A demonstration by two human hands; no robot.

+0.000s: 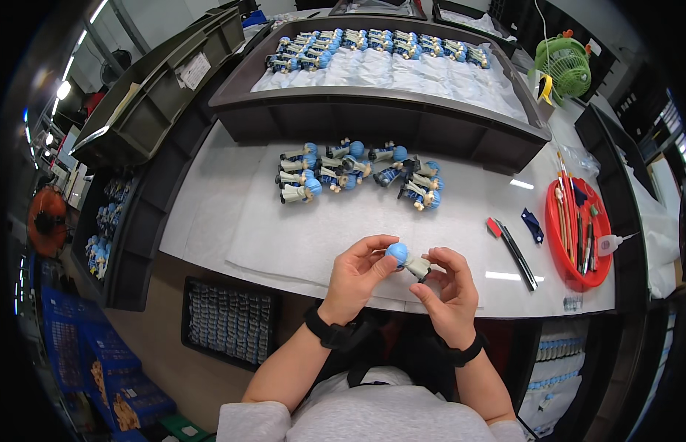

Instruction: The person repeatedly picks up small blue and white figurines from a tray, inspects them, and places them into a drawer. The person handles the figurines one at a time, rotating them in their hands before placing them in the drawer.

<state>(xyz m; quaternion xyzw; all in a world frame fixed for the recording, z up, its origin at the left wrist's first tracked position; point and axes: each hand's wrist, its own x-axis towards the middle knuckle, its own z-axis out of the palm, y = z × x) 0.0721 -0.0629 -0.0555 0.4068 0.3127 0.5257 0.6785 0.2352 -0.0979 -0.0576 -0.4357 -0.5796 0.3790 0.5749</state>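
A small blue-haired figurine [417,267] in a pale coat is held over the near edge of the white table, tilted, with its head toward the left. My left hand [355,278] pinches the round blue head between thumb and fingers. At the other end, my right hand [453,298] closes its fingers around the dark feet and lower coat; the fingertips partly hide that end. Farther back on the table lies a loose group of similar figurines [341,177], most on their sides.
Behind the group stands a big dark tray [380,110] with rows of figurines on white padding. To the right are a red basket [553,239] of brushes and tools, a black pen [518,254] and a green fan [564,66]. A crate of figurines [229,320] sits low at left.
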